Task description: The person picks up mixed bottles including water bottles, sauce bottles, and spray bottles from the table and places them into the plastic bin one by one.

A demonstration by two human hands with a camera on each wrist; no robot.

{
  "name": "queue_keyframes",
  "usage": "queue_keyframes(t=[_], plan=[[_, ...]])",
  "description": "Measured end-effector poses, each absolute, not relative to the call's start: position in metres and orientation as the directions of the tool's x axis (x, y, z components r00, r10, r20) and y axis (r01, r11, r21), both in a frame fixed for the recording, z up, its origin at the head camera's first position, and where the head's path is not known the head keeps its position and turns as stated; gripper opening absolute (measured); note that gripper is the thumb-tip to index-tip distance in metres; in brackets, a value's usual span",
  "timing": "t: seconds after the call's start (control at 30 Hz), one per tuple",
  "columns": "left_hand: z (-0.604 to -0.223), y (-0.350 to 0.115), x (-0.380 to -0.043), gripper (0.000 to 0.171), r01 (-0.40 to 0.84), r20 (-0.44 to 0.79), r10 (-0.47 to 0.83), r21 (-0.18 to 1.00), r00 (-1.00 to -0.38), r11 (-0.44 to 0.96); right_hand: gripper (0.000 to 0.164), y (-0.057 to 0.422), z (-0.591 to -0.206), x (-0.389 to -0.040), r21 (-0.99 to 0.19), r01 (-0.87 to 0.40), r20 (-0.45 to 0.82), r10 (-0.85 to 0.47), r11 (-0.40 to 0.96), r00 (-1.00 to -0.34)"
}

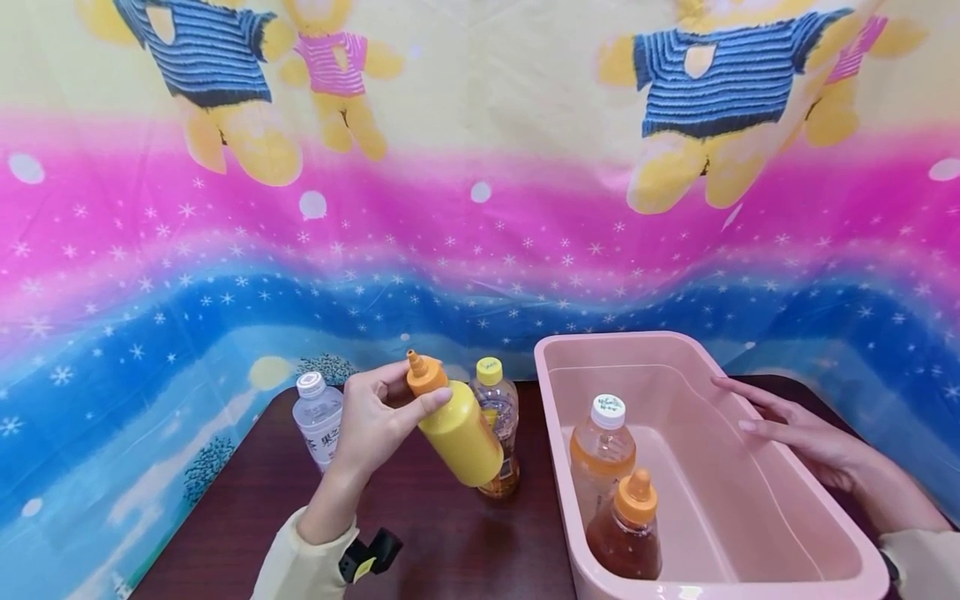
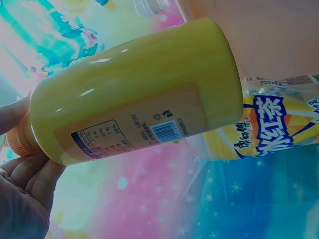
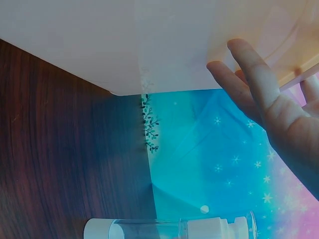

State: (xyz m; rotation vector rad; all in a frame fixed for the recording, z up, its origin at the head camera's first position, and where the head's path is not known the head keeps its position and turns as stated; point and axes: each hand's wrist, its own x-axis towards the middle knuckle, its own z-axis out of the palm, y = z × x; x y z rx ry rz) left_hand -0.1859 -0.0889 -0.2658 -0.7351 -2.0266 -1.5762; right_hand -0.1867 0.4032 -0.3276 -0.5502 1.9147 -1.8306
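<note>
My left hand (image 1: 378,417) grips a yellow squeeze bottle (image 1: 461,437) by its orange nozzle cap and neck. The bottle is tilted, its base pointing down to the right, and it partly covers a yellow-capped tea bottle (image 1: 495,400) behind it. In the left wrist view, the barcode label (image 2: 167,130) of the squeeze bottle shows. Over the right rim of a pink tub (image 1: 697,354) lies my right hand (image 1: 813,433), its fingers nearly straight. The right wrist view shows two of its fingers (image 3: 251,67) along the tub's outer wall.
Inside the tub, along its left wall, stand a white-capped orange drink bottle (image 1: 603,446) and a brown bottle with an orange nozzle (image 1: 628,533). A clear white-capped bottle (image 1: 313,417) stands left on the dark table (image 1: 225,508). A clear container with white ends (image 3: 149,229) appears beside the tub.
</note>
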Motion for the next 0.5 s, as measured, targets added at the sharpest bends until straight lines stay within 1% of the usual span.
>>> queue_keyframes(t=[0.27, 0.5], plan=[[-0.2596, -0.0861, -0.1843, 0.029, 0.668, 0.657, 0.123, 0.724, -0.744, 0.169, 0.054, 0.4034, -0.3274, -0.1872, -0.999, 0.030, -0.048, -0.567, 0.042, -0.822], [-0.2553, -0.0830, -0.1833, 0.029, 0.671, 0.660, 0.120, 0.731, -0.741, 0.126, 0.054, 0.4034, -0.3275, -0.1872, -0.999, 0.014, -0.037, -0.567, 0.046, -0.823]])
